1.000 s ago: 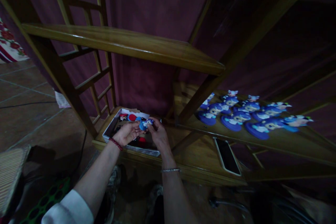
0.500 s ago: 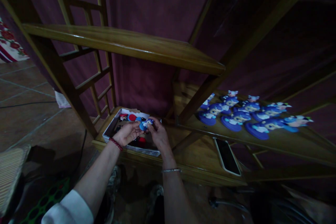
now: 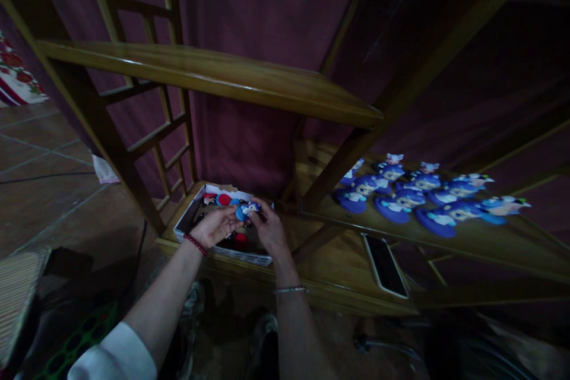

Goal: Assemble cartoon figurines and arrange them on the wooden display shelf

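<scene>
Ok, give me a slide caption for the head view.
Left hand and right hand holding a blue-and-white figurine over an open box.

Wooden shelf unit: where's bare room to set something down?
On the lower board, bare wood lies between the box and phone. The raised shelf is bare in front of its rightmost figurine. The other figurines stand crowded; the box is cluttered, with left hand and right hand over it.

Glossy wood around a white cardboard box (image 3: 249, 257).
Above the box, the wooden shelf (image 3: 214, 74) gleams; behind the box hangs matt cloth (image 3: 249, 148); over it, the figurine (image 3: 247, 210) looks like smooth plastic; right of it, the phone (image 3: 386, 266) has a glassy face.
</scene>
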### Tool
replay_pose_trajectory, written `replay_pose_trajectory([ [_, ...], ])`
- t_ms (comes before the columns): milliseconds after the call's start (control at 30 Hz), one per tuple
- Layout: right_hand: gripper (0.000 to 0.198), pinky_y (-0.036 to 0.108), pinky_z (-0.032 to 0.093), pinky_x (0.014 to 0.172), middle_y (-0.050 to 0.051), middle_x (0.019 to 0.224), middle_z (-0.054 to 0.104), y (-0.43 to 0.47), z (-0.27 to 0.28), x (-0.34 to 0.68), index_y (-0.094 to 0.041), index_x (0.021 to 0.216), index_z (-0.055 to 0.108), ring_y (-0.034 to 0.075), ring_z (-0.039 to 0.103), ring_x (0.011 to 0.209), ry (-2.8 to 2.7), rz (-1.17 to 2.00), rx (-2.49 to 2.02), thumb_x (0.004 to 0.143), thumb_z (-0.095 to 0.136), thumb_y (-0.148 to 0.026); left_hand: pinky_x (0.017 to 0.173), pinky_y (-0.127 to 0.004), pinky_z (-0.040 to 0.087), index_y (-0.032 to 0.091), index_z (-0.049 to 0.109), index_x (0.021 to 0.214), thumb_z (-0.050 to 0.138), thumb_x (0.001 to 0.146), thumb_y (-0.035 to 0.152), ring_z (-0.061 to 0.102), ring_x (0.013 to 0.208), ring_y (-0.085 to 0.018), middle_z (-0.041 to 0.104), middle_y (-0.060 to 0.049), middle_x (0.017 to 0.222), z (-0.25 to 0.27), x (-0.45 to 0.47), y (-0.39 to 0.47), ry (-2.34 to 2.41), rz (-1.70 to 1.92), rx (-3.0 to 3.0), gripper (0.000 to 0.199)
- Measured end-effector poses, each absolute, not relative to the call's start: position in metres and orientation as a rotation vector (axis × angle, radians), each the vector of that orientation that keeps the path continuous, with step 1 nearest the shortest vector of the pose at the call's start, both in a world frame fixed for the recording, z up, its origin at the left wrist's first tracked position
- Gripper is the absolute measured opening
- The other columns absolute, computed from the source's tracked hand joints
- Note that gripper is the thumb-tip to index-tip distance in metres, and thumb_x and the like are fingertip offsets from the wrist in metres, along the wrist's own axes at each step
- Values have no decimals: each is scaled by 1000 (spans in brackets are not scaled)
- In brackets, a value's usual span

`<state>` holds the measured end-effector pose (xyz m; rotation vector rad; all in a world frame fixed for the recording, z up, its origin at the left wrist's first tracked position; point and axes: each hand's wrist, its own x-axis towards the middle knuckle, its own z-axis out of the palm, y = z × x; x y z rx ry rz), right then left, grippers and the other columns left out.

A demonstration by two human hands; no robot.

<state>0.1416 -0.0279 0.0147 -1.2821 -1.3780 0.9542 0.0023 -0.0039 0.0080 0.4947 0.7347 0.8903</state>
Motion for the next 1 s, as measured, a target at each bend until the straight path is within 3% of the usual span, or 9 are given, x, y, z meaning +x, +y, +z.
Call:
replay_pose_trajectory([
  [700, 33, 23, 46, 63, -1, 87, 57, -27, 13, 142, -24, 102, 51, 11, 54, 67, -1356, 985, -1291, 69, 47, -22, 65, -23, 47, 11, 56, 73, 48, 74, 8, 60, 65, -11, 63, -5, 69, 7, 2, -5, 677, 894, 493, 8],
  [1000, 32, 26, 44, 73, -2, 91, 59, -28, 12, 142, -27, 99, 54, 13, 55, 77, -1434, 867, -1346, 68, 48, -21, 63, -24, 48, 11, 56, 72, 49, 75, 9, 59, 63, -11, 62, -5, 68, 7, 3, -7, 716, 909, 489, 7],
])
